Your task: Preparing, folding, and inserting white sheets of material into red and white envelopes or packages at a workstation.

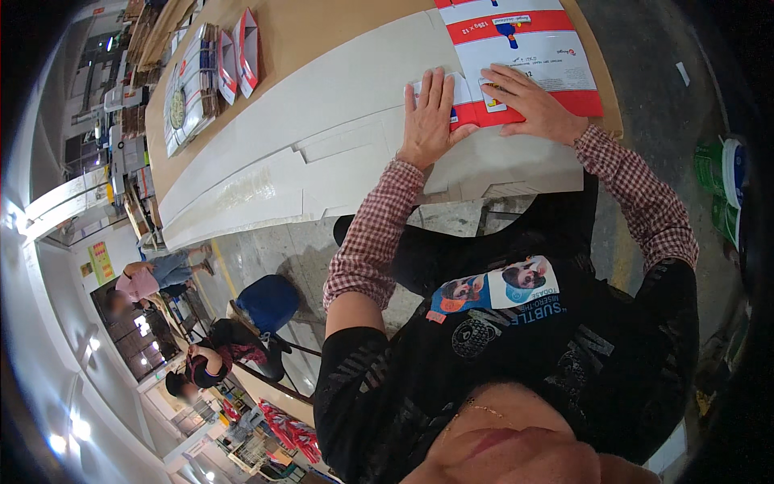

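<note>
A red and white printed cardboard piece [556, 68], perhaps a flattened carton, lies at the right end of the table. My left hand [430, 121] rests flat on its narrow left flap, fingers stretched out and pointing away from me. Beside it, my right hand [532, 105] presses flat on the lower part of the same piece, its fingers reaching to the left. Neither hand grips anything. Under both lies a large pale grey board [339, 105] with cut and taped edges.
On the brown table top [314, 20], a tied bundle of flat cartons [193, 97] lies at the far left, with two folded red and white pieces [246, 52] next to it. Green buckets [717, 181] stand on the floor at right. A blue stool [268, 303] and two people are at left.
</note>
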Demonstrator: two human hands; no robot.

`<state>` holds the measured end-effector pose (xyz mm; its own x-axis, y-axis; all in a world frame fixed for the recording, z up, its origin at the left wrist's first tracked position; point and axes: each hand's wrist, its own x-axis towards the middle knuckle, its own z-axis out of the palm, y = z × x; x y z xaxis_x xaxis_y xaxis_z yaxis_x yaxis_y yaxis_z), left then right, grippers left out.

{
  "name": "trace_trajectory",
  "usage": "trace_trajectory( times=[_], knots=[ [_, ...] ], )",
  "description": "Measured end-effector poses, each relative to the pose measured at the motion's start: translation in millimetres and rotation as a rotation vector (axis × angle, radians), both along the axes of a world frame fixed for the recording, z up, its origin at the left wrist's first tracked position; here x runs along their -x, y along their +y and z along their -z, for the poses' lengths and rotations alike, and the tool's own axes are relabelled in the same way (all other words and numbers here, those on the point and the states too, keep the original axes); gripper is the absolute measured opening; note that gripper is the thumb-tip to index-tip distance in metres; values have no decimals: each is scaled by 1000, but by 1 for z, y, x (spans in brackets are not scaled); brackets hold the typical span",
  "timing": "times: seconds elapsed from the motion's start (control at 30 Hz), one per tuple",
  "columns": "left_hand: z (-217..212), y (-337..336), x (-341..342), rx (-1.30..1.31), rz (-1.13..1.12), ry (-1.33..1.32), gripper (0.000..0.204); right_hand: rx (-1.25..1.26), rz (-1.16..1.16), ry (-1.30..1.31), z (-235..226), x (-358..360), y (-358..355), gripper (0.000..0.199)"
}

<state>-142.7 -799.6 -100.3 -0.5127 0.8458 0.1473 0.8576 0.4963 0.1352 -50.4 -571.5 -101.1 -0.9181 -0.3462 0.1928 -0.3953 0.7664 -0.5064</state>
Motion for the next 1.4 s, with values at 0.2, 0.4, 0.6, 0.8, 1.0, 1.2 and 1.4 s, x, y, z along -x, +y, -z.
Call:
trace_trajectory(
  times=[0.2,0.4,0.6,0.8,1.0,1.2,1.4],
  knots=[
    [-7,17,-7,53,-54,-19,78,-26,-10,-2,4,-1,5,76],
    [-7,36,-12,-34,-288,-23,49,-27,-43,-47,-11,3,9,78],
    [-1,35,-21,-115,-332,-20,43,-20,-4,-25,-31,-8,22,57],
    [-3,38,-25,-185,-338,-40,39,230,693,52,-19,-79,73,38],
    [-1,37,-23,-246,-333,-8,38,914,863,-173,-35,-87,75,43],
    [-5,30,-19,-374,-316,-140,31,2070,665,-279,-33,-70,81,44],
    [-4,64,-23,-879,-376,-382,44,1522,477,-211,-45,-3,-80,50]
  ],
)
